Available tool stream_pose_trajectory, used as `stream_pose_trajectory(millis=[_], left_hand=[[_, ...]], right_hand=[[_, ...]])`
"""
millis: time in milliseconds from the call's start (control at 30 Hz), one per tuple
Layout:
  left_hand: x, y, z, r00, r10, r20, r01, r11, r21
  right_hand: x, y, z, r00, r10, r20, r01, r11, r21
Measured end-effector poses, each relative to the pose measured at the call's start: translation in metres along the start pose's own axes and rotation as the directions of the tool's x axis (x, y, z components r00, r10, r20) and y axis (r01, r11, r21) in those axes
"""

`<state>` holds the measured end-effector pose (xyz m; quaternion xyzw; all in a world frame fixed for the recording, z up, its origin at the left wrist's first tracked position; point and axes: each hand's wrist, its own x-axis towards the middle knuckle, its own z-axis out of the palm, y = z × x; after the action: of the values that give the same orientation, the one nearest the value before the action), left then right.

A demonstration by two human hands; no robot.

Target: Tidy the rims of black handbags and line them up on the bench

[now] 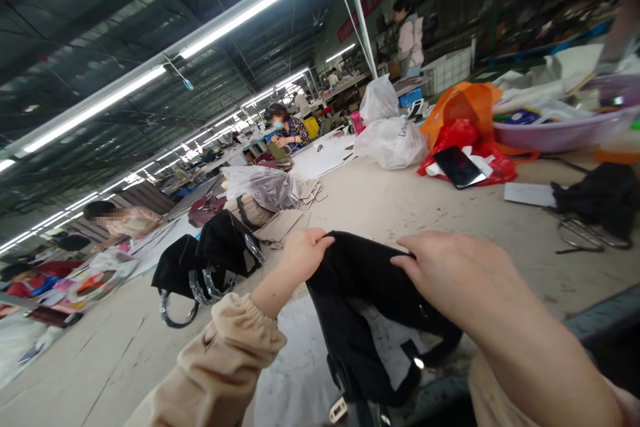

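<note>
Beige worktable [370,197]: two hands [303,257] [453,267] gripping one black fabric piece [345,290].

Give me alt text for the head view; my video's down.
The left hand and right hand pinch the upper edge of a black fabric piece at a beige worktable. Black items with plastic-wrapped loops lie left; a phone and purple basin sit right.
</note>
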<state>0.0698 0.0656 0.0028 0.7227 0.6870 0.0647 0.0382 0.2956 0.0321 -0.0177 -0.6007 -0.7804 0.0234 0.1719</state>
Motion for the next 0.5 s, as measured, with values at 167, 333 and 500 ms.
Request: stream_pose_trajectory(millis=[167, 333, 500], left_hand=[[-0.003, -0.004, 0.000, 0.998, -0.052, -0.044, 0.053, 0.998, 0.018], [-0.010, -0.007, 0.001, 0.990, -0.109, -0.094, 0.107, 0.994, -0.028], [-0.031, -0.013, -0.002, 0.975, -0.148, -0.168, 0.124, 0.982, -0.143]], right_hand=[[-0.009, 0.017, 0.005, 0.994, 0.038, -0.100, -0.045, 0.997, -0.065], [-0.024, 0.020, 0.020, 0.978, -0.024, -0.207, 0.019, 0.999, -0.027], [-0.051, 0.005, 0.022, 0.948, -0.126, -0.291, 0.119, 0.992, -0.042]])
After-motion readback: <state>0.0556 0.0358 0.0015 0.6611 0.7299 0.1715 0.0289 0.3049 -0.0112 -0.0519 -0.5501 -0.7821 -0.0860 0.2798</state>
